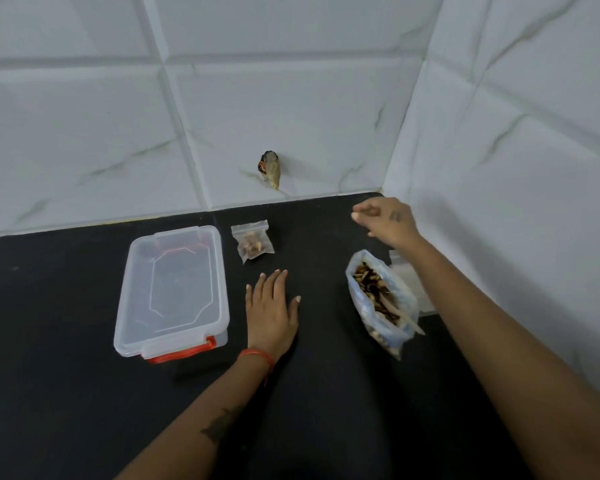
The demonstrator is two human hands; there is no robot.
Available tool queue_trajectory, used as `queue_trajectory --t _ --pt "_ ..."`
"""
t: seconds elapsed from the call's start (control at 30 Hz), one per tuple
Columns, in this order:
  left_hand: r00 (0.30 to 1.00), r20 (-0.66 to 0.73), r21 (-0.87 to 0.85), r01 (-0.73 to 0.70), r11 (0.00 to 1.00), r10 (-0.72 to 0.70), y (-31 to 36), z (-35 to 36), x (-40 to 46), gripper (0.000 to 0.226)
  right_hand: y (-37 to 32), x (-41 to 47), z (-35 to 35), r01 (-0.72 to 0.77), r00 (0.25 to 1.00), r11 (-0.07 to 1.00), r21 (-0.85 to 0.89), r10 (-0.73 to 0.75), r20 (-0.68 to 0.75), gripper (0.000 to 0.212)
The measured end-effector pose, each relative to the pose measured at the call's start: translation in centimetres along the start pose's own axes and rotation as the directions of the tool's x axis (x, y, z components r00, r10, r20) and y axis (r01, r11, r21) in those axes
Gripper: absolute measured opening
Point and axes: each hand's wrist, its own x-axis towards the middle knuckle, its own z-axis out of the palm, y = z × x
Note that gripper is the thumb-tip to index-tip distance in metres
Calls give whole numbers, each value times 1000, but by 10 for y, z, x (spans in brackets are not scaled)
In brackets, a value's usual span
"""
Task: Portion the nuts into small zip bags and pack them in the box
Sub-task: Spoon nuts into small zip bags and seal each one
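Observation:
A clear plastic box (174, 289) with a lid and red latches sits on the black counter at the left. Just right of its far corner lies a small zip bag (253, 242) with a few nuts inside. My left hand (272, 303) rests flat on the counter below that bag, fingers straight. A large open bag of nuts (378, 296) stands at the right. My right hand (383, 218) hovers beyond it near the back corner, fingers loosely curled; whether it holds anything is unclear. Some pale empty bags (407, 271) lie partly hidden behind my right forearm.
White marble-look tiled walls close off the back and right sides and meet at a corner (383, 192). A small brownish object (271, 169) sticks out of the back wall above the counter. The black counter (49, 341) extends left and toward me.

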Motion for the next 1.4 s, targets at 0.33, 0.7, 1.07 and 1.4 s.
queue_trajectory --t 0.33,0.7,1.07,1.4 --pt "979 134 32 -162 986 156 40 31 -32 67 115 -19 -50 187 969 787 -587 -246 -21 50" --pt "977 153 161 -172 972 147 40 32 -29 55 120 7 -30 206 974 687 -697 -74 215 42" --pt "976 166 157 -169 973 142 41 29 -29 51 107 2 -54 213 977 668 -713 -158 143 22" --pt "991 130 -316 9 949 34 61 5 -25 51 49 -67 -83 312 822 725 -614 -530 -207 18"
